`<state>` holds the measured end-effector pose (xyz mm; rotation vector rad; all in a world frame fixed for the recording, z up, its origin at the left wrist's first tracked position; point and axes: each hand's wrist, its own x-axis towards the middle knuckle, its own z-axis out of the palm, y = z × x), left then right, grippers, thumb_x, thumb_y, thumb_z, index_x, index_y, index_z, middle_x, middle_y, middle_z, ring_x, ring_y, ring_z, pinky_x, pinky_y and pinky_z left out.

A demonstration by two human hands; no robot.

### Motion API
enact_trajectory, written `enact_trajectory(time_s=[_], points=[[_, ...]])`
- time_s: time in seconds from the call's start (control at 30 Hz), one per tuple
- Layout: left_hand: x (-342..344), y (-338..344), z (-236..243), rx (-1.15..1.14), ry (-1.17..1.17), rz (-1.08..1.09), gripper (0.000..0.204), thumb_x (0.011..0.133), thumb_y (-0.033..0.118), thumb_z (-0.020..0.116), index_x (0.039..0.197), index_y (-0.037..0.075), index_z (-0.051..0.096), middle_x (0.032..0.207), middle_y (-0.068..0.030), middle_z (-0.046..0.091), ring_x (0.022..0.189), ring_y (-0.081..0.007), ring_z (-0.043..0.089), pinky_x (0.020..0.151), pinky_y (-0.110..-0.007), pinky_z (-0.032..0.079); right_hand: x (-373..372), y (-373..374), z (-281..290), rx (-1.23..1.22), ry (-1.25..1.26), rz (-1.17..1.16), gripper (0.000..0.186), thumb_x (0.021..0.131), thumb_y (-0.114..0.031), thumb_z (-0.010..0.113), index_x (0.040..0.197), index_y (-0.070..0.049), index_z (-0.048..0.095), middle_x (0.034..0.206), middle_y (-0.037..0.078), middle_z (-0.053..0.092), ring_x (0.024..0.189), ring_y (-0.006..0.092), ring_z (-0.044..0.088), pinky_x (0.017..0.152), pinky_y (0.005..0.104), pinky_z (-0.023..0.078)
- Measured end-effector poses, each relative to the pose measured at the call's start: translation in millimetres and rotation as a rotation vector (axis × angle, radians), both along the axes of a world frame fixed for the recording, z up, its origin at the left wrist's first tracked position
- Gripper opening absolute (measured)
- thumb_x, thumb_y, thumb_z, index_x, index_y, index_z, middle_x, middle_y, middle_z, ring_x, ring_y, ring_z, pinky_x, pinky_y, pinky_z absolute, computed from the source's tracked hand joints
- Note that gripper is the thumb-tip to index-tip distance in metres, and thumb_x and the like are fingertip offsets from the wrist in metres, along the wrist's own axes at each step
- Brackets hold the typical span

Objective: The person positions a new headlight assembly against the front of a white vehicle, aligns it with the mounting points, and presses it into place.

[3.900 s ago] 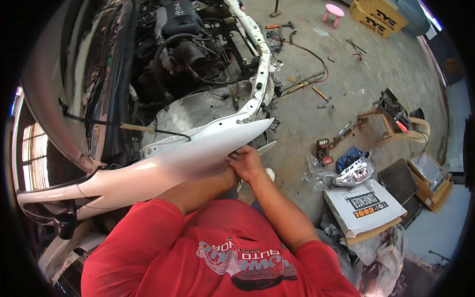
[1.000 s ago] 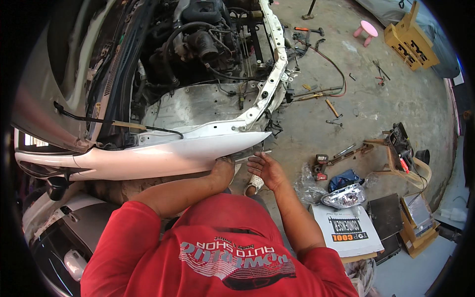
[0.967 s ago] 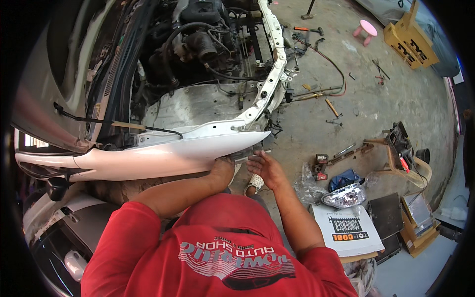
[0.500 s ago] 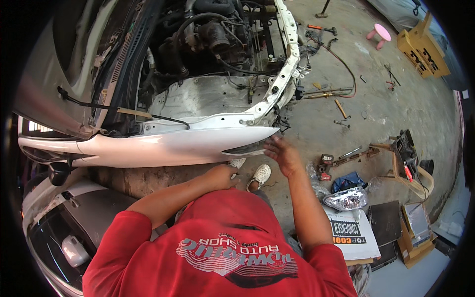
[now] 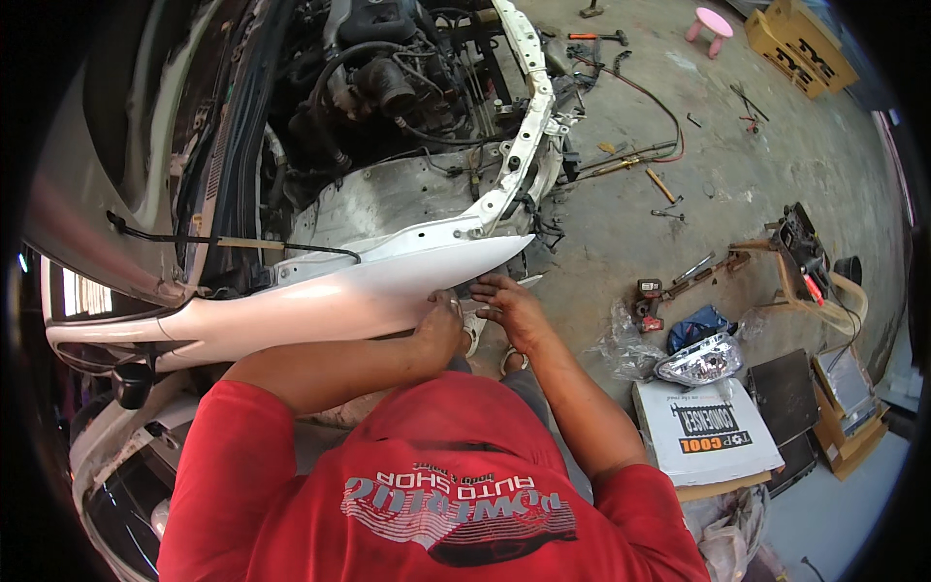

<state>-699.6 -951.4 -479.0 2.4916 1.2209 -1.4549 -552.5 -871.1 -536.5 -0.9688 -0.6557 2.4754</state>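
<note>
A white car front fender (image 5: 320, 301) stretches across in front of me, its pointed front tip toward the right. My left hand (image 5: 444, 328) is curled at the fender's lower edge near the front, with its fingertips partly hidden. My right hand (image 5: 509, 310) is close beside it, under the pointed tip. Its fingers are bent but apart and reach to the edge of the fender; no object shows in them. Behind the fender lies the engine bay (image 5: 378, 107), with a bare white front support frame (image 5: 529, 116) curving round it.
A headlight (image 5: 700, 360) rests beside a white cardboard box (image 5: 713, 461) at my right, near a red and black power tool (image 5: 648, 303). Farther off are a hammer (image 5: 603, 37), a pink stool (image 5: 711, 29) and a yellow box (image 5: 800, 53). A mirror (image 5: 132, 385) sticks out at left.
My right hand has moved left and down from the fender's tip to its underside. The left hand has come forward to the fender's edge. My view has shifted slightly.
</note>
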Motion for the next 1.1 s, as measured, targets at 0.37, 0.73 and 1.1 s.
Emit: enact_trajectory(time_s=[0.37, 0.73, 1.1], points=[[26.8, 33.2, 46.6, -0.256, 0.151, 0.203, 0.051, 0.088, 0.048, 0.054, 0.124, 0.012, 0.061, 0.118, -0.0121, 0.061, 0.115, -0.0327, 0.052, 0.081, -0.056, 0.040, -48.0, -25.2, -5.0, 0.203, -0.031, 0.164, 0.032, 0.091, -0.037, 0.058, 0.111, -0.014, 0.068, 0.111, 0.004, 0.066, 0.107, 0.0180, 0.059, 0.092, 0.0415, 0.045], [26.3, 29.7, 43.9, -0.194, 0.302, 0.135, 0.046, 0.089, 0.041, 0.056, 0.125, 0.012, 0.063, 0.124, -0.0114, 0.060, 0.119, -0.0312, 0.052, 0.078, -0.052, 0.045, -78.1, -36.4, -7.6, 0.013, 0.165, -0.095, 0.049, 0.081, -0.037, 0.076, 0.110, 0.002, 0.068, 0.110, 0.017, 0.068, 0.103, 0.0291, 0.066, 0.091, 0.0439, 0.051], [22.9, 23.4, 31.7, -0.120, 0.343, 0.007, 0.042, 0.090, 0.033, 0.059, 0.126, 0.012, 0.065, 0.129, -0.0106, 0.059, 0.123, -0.0296, 0.051, 0.074, -0.048, 0.051, -87.7, -36.3, -20.9, 0.073, 0.199, -0.142, 0.052, 0.078, -0.038, 0.072, 0.107, 0.005, 0.070, 0.107, 0.018, 0.070, 0.103, 0.0293, 0.066, 0.095, 0.0391, 0.046]])
